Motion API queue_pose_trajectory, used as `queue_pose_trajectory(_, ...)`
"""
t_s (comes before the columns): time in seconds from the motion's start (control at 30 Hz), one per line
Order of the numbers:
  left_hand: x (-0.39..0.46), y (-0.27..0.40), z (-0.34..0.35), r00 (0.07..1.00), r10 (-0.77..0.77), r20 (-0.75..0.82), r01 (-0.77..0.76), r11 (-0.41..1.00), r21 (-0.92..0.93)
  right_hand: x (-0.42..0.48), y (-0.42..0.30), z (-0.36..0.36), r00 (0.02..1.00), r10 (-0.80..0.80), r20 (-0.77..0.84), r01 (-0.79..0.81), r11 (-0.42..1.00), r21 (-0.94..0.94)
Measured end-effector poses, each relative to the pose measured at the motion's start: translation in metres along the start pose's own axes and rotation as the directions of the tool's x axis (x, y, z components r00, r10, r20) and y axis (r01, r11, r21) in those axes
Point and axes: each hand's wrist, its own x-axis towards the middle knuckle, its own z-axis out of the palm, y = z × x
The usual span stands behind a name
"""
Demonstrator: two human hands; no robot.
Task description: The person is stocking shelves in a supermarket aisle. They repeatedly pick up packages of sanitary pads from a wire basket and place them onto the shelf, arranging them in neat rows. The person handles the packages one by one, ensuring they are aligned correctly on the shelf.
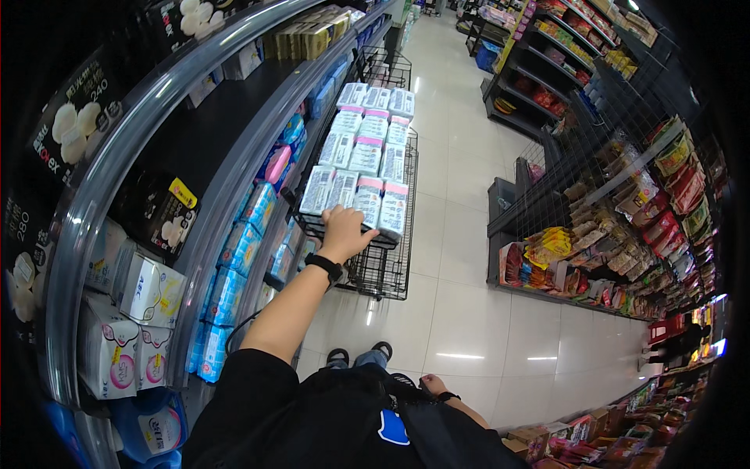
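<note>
My left hand (347, 230), with a black band at the wrist, grips the near edge of a black wire display rack (384, 240). Its fingers lie over the rim against the nearest packs. Several rows of white-and-pink plastic-wrapped packs (368, 155) fill the rack's top. Lower down, the wire frame stands beside the store shelf. My right hand (433, 385) hangs low by my right side, close to my black clothing. The fingers are partly hidden, and whether they hold anything is unclear.
Left shelves (234, 111) carry blue packs (237, 246), white packs (153, 290) and a blue bottle (153, 431). A tiled aisle (463, 234) runs along the rack. Across it, wire-mesh displays hold bagged snacks (548, 249). A person in dark clothes (682, 346) is at the far right.
</note>
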Motion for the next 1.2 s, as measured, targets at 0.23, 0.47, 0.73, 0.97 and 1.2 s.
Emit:
queue_pose_trajectory(0.23, 0.004, 0.01, 0.0, 0.996, -0.068, 0.061, 0.069, 0.997, -0.019, 0.018, 0.002, 0.016, 0.999, -0.047, 0.026, 0.044, 0.994, 0.101)
queue_pose_trajectory(0.47, 0.012, 0.019, 0.015, 0.995, -0.096, 0.031, 0.099, 0.989, -0.106, 0.03, -0.039, 0.018, 0.999, -0.045, -0.018, 0.046, 0.998, 0.037)
queue_pose_trajectory(0.73, 0.034, 0.037, 0.036, 0.981, -0.183, 0.058, 0.186, 0.981, -0.047, 0.0, -0.058, 0.023, 0.993, -0.11, -0.036, 0.112, 0.992, 0.062)
queue_pose_trajectory(0.97, 0.029, 0.029, 0.037, 0.991, -0.125, -0.035, 0.118, 0.98, -0.16, -0.011, -0.003, -0.005, 0.991, 0.1, -0.09, -0.081, 0.977, 0.199)
queue_pose_trajectory(1.2, 0.02, 0.015, 0.031, 0.99, -0.052, -0.131, 0.036, 0.992, -0.123, 0.021, -0.023, -0.044, 0.979, 0.204, -0.027, -0.197, 0.968, 0.156)
